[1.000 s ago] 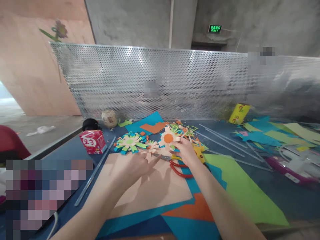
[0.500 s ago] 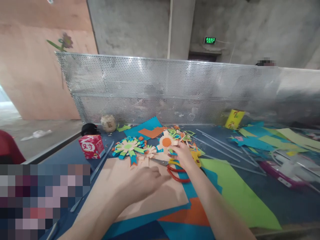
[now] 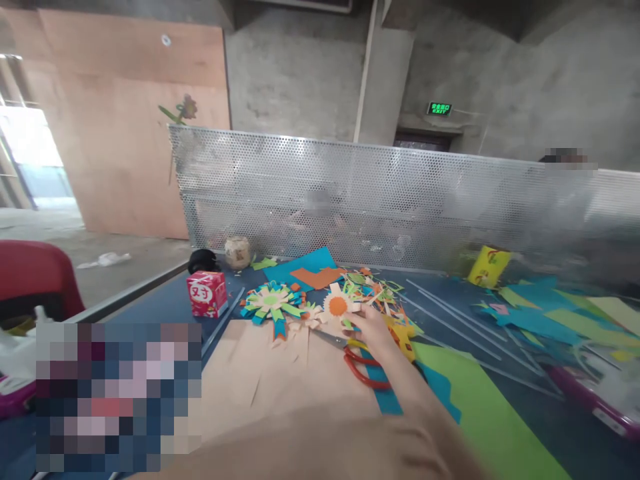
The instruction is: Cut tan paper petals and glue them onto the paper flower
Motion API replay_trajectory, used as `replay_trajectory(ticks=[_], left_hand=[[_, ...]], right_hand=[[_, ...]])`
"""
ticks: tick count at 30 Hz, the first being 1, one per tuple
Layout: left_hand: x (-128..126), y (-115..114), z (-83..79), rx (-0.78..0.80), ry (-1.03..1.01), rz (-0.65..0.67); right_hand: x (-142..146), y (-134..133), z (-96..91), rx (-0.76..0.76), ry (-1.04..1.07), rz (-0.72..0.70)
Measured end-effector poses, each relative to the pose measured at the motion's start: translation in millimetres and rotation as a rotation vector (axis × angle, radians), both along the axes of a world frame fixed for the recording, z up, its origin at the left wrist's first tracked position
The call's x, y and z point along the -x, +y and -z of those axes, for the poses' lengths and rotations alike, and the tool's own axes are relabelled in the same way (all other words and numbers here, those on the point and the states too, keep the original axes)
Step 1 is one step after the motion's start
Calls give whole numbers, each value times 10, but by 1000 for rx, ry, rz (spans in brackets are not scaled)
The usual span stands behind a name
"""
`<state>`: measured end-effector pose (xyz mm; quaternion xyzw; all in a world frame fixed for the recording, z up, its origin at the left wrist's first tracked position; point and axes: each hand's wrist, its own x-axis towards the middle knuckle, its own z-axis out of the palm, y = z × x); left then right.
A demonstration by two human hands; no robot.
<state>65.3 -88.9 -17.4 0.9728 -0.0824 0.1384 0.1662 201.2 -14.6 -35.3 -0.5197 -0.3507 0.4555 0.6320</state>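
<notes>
My right hand (image 3: 375, 333) pinches the edge of a cream paper flower (image 3: 337, 305) with an orange, jagged-edged centre. Low in the view, my left hand (image 3: 395, 437) is a large blur close to the camera, and its fingers cannot be made out. Scissors (image 3: 367, 380) with red and yellow handles lie partly under my right wrist, blades towards the left. Left of the held flower are a layered blue, cream and green paper flower (image 3: 270, 301) and a smaller cream paper piece (image 3: 311, 317). A cream sheet (image 3: 250, 363) lies below them.
Paper scraps (image 3: 373, 287) are heaped behind my right hand. Green paper (image 3: 490, 400) and clear sticks (image 3: 455, 320) lie to the right, beside a yellow container (image 3: 489, 267). A red box (image 3: 207, 293) stands at left. A perforated metal screen (image 3: 300, 173) borders the table.
My left hand has moved from above the cream sheet down towards the camera and blurred. The camera view has tilted up and turned left. My right hand still holds the flower.
</notes>
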Motion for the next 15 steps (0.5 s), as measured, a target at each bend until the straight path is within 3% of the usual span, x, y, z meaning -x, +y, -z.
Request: replay_trajectory(ticks=[3, 6, 8, 10, 12, 15], left_hand=[[-13, 242, -122, 149, -185, -98], [17, 619, -146, 292, -681, -615], [53, 892, -69, 396, -806, -865], [88, 1125, 53, 616, -780, -1027], [117, 1281, 175, 895, -646, -1014], [137, 1371, 292, 1050, -584, -932]], right_hand=[[-7, -11, 10, -14, -40, -31], [-24, 1, 50, -36, -87, -58], [-34, 20, 85, -47, -113, -82], [-38, 35, 114, -52, -139, -117], [-35, 39, 126, -46, -166, -159], [-28, 30, 116, -8, -227, -202]])
